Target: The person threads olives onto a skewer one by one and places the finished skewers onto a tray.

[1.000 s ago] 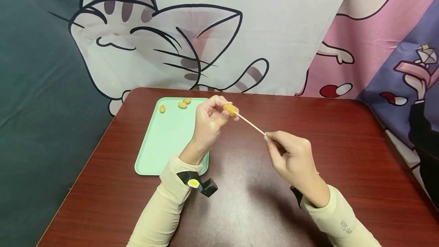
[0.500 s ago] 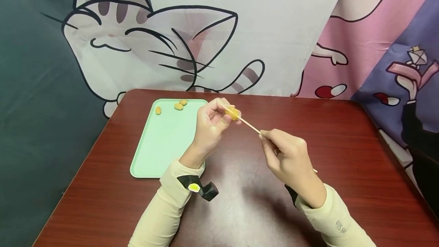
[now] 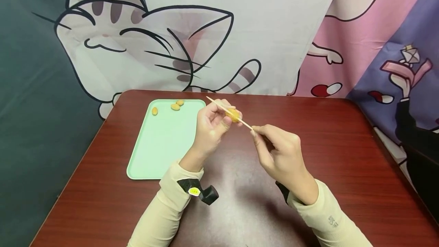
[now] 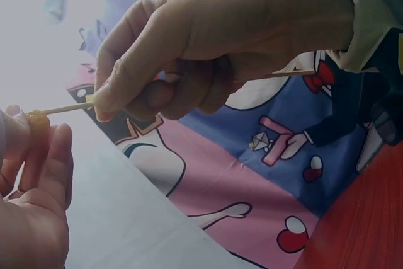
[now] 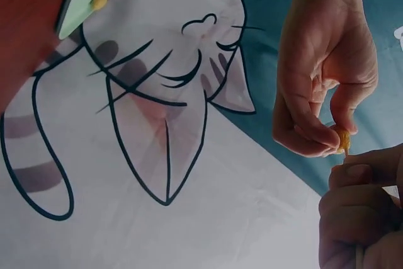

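Over the table, the left hand [image 3: 210, 129] pinches a small yellow oval fruit-like piece [image 3: 233, 115] between thumb and fingers. A thin wooden skewer [image 3: 215, 102] appears to run through the piece, its pointed end jutting out at the upper left. The right hand [image 3: 282, 151] grips the skewer just behind the piece with thumb and forefinger; its other fingers curl inward. In the left wrist view, the skewer's rear part [image 4: 293, 74] sticks out behind the right hand. The right wrist view shows the yellow piece [image 5: 343, 142] at the left fingertips, close to the right hand.
A mint-green tray [image 3: 161, 148] lies on the reddish-brown table [image 3: 103, 186], left of the hands. Several yellow oval pieces [image 3: 175, 106] rest near its far edge. Printed cartoon cloth [image 3: 274, 29] hangs behind the table. Both wrists carry black camera mounts [image 3: 207, 194].
The right hand has moved toward the left hand, pushing the skewer along. Its tip, hidden at the yellow piece before, now protrudes well past the far side. The left hand keeps its pinch.
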{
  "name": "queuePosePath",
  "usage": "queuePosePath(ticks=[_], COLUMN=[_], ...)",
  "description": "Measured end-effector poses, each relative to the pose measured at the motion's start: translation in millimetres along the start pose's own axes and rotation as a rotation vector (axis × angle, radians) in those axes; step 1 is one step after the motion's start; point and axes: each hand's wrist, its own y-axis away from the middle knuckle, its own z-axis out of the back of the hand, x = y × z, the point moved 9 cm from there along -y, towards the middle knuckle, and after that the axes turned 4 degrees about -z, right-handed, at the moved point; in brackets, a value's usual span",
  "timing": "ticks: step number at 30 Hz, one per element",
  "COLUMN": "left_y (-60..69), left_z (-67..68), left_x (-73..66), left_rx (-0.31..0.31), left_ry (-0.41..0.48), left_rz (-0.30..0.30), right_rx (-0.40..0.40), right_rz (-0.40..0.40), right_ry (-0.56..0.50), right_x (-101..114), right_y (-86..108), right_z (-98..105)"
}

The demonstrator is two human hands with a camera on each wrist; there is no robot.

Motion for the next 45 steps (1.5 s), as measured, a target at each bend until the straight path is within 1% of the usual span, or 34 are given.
queuePosePath(ticks=[4,9,15,19,21,24,26,29,31,32,34,37,41,45], left_y=[0.0,-0.5,0.2,0.5,1.1,2.1,1.7,1.1,0.9,0.9,1.2,1.2,2.0,3.0], left_z=[-2.3,-3.1,-1.5,-3.0,-1.0,7.1,15.6,32.0,41.7,45.2,48.5,47.8,46.6,42.8], left_x=[-3.9,-2.1,-1.8,1.1,3.4,8.3,12.2,17.4,19.6,19.8,19.6,19.3,20.6,23.6], left_rx=[0.018,0.038,0.029,0.020,-0.021,-0.138,-0.239,-0.393,-0.459,-0.476,-0.479,-0.448,-0.431,-0.410], left_ry=[0.014,0.045,0.040,0.022,0.021,0.054,0.102,0.152,0.155,0.147,0.125,0.103,0.092,0.071], left_rz=[-0.005,0.004,-0.001,0.014,0.024,0.059,0.092,0.146,0.172,0.181,0.192,0.187,0.173,0.184], right_rx=[0.011,0.024,0.049,0.051,0.069,0.134,0.194,0.253,0.264,0.257,0.233,0.188,0.161,0.154], right_rz=[-0.012,-0.032,-0.072,-0.087,-0.111,-0.149,-0.182,-0.207,-0.214,-0.207,-0.188,-0.160,-0.168,-0.188], right_ry=[-0.018,-0.059,-0.114,-0.120,-0.114,-0.077,-0.029,0.064,0.095,0.100,0.096,0.097,0.105,0.112], right_x=[0.0,-1.9,-4.8,-4.6,-7.5,-16.6,-27.9,-46.0,-55.3,-57.9,-60.3,-60.5,-61.1,-60.1], right_y=[-0.3,-1.0,-4.1,-6.8,-8.6,-12.2,-14.4,-17.0,-17.8,-18.3,-18.8,-18.1,-15.2,-11.7], right_z=[0.5,1.4,-2.3,-2.6,-4.4,-9.0,-12.5,-13.1,-11.9,-10.8,-8.5,-5.7,-5.0,-6.1])
